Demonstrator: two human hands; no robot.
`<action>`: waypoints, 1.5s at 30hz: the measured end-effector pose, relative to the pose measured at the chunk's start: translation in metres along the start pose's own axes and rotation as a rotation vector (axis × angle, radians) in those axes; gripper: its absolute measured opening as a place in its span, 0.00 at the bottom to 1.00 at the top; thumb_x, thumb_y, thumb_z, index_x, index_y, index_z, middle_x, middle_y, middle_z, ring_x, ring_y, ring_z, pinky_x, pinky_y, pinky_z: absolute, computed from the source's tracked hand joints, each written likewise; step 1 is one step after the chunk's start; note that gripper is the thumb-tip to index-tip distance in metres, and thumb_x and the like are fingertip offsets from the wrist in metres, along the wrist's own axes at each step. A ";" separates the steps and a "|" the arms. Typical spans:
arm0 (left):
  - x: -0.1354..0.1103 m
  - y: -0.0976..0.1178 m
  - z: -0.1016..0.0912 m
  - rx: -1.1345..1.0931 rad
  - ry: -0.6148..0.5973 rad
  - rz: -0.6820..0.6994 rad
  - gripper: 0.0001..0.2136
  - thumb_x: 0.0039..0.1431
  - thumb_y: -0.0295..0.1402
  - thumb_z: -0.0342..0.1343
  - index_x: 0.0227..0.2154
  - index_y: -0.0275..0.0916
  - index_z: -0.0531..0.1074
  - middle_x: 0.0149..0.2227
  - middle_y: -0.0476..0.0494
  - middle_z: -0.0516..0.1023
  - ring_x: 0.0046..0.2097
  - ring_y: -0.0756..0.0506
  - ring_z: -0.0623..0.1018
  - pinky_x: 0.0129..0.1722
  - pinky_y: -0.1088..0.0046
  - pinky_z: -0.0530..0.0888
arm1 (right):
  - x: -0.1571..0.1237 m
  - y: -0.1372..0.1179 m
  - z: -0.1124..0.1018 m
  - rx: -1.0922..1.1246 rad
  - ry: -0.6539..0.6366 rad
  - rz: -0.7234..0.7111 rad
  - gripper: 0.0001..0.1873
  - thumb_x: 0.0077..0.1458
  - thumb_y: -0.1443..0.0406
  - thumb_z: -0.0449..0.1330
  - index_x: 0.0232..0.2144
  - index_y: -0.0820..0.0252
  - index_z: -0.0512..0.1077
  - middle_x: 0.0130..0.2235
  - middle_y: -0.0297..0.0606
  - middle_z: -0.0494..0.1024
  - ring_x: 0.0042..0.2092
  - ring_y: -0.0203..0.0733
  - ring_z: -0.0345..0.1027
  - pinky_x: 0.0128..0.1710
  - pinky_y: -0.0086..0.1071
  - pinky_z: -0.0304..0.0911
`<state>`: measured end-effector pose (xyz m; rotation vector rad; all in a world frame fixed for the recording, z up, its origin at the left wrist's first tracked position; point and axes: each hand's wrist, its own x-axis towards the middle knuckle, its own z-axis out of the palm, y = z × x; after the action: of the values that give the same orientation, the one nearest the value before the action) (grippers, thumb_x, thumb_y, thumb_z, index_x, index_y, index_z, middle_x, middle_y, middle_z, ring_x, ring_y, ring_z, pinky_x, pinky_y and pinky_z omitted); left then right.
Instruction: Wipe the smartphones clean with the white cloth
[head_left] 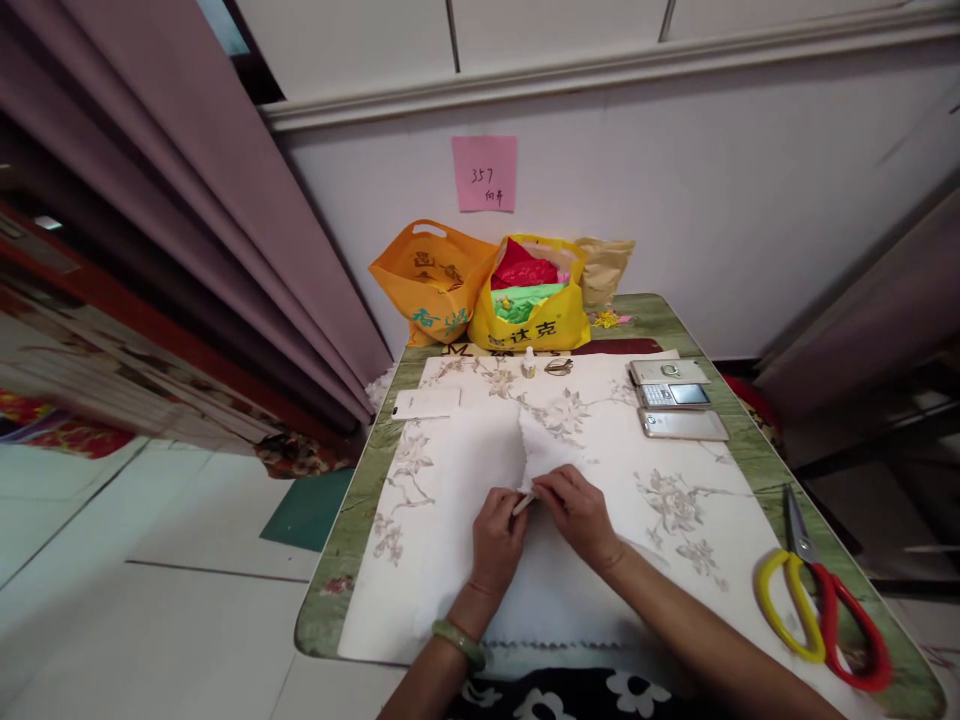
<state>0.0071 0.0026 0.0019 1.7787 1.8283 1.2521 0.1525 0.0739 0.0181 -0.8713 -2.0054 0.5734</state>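
A white cloth (480,455) with a zigzag-cut edge is spread before me, and part of it is raised at the middle. My left hand (497,535) is closed, its thumb and fingers pinching the cloth where a short, pale, narrow roll or stick (524,503) shows. Just to the right, my right hand (579,515) pinches the same spot from above, fingertips pressed together. The two hands almost touch. Whether the pale piece is rolled cloth or a separate thing, I cannot tell.
Scissors (814,590) with yellow and red handles lie at right, below several phones (675,397). A small white bottle (529,363) and small scissors (559,367) lie behind the cloth. An orange bag (435,285) and a yellow bag (536,325) stand at the back.
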 end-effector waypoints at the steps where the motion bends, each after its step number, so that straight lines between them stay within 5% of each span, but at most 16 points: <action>1: 0.001 0.001 -0.001 -0.010 -0.004 -0.006 0.07 0.63 0.30 0.51 0.39 0.39 0.74 0.34 0.45 0.71 0.37 0.48 0.73 0.38 0.72 0.72 | 0.002 0.003 -0.001 -0.001 0.011 0.016 0.09 0.63 0.65 0.54 0.37 0.57 0.74 0.33 0.37 0.73 0.35 0.36 0.69 0.39 0.29 0.66; 8: -0.001 0.001 -0.003 -0.162 0.056 -0.114 0.07 0.60 0.33 0.53 0.40 0.39 0.72 0.35 0.46 0.74 0.36 0.49 0.74 0.37 0.73 0.72 | 0.022 0.050 -0.019 0.025 0.174 0.427 0.18 0.58 0.52 0.55 0.33 0.59 0.76 0.32 0.38 0.76 0.32 0.39 0.69 0.36 0.32 0.65; 17: 0.019 0.005 -0.009 -0.467 -0.058 -0.653 0.16 0.54 0.44 0.56 0.39 0.37 0.71 0.17 0.58 0.62 0.18 0.51 0.67 0.19 0.76 0.65 | 0.032 0.093 -0.072 -0.108 0.208 0.663 0.26 0.57 0.48 0.49 0.36 0.62 0.76 0.27 0.39 0.77 0.28 0.42 0.69 0.31 0.32 0.62; 22: 0.021 -0.003 -0.015 0.007 -0.015 -0.446 0.13 0.51 0.36 0.58 0.39 0.38 0.76 0.30 0.47 0.71 0.30 0.47 0.73 0.36 0.66 0.73 | 0.010 0.071 -0.092 -0.263 0.063 0.607 0.25 0.55 0.49 0.52 0.47 0.56 0.72 0.40 0.40 0.78 0.32 0.41 0.70 0.34 0.34 0.61; 25: 0.013 -0.006 -0.017 0.150 -0.002 -0.338 0.20 0.50 0.34 0.59 0.48 0.37 0.73 0.45 0.38 0.68 0.45 0.41 0.73 0.48 0.60 0.71 | -0.019 0.051 -0.108 -0.428 -0.092 0.613 0.26 0.57 0.48 0.50 0.52 0.53 0.66 0.43 0.38 0.77 0.32 0.40 0.71 0.30 0.33 0.59; 28: 0.005 -0.009 -0.018 0.209 -0.114 -0.216 0.30 0.47 0.35 0.63 0.56 0.41 0.67 0.56 0.37 0.63 0.56 0.37 0.67 0.57 0.55 0.65 | -0.048 0.032 -0.128 -0.548 -0.281 0.688 0.25 0.58 0.44 0.47 0.42 0.53 0.70 0.35 0.37 0.78 0.31 0.44 0.72 0.28 0.32 0.55; 33: 0.006 -0.017 -0.026 0.274 -0.323 -0.049 0.34 0.44 0.34 0.66 0.57 0.40 0.65 0.55 0.37 0.68 0.57 0.36 0.66 0.57 0.52 0.65 | -0.086 0.005 -0.140 -0.670 -0.588 0.736 0.29 0.52 0.38 0.50 0.22 0.54 0.69 0.23 0.39 0.76 0.28 0.50 0.72 0.25 0.33 0.47; 39: 0.015 -0.007 -0.037 0.308 -0.252 0.220 0.15 0.57 0.33 0.56 0.47 0.38 0.71 0.43 0.38 0.77 0.45 0.41 0.76 0.46 0.60 0.75 | -0.111 -0.001 -0.132 -0.622 -0.567 0.568 0.13 0.47 0.52 0.62 0.23 0.52 0.67 0.25 0.35 0.77 0.27 0.48 0.71 0.24 0.32 0.44; 42: 0.008 -0.001 -0.036 0.344 -0.182 0.258 0.09 0.61 0.33 0.51 0.42 0.40 0.73 0.34 0.42 0.79 0.35 0.45 0.78 0.37 0.69 0.77 | -0.100 -0.003 -0.135 -0.477 -0.493 0.543 0.10 0.53 0.56 0.57 0.23 0.52 0.66 0.22 0.34 0.74 0.25 0.44 0.69 0.24 0.32 0.49; 45: -0.004 -0.003 -0.028 0.343 -0.080 0.254 0.09 0.62 0.33 0.51 0.42 0.40 0.74 0.35 0.42 0.81 0.36 0.46 0.80 0.38 0.71 0.78 | -0.072 -0.009 -0.132 -0.268 -0.314 0.557 0.10 0.55 0.54 0.55 0.30 0.52 0.67 0.23 0.31 0.72 0.23 0.39 0.64 0.26 0.31 0.55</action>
<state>-0.0143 -0.0108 0.0143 2.2684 1.9074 0.9719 0.2889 0.0234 0.0563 -1.6143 -2.1465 0.7971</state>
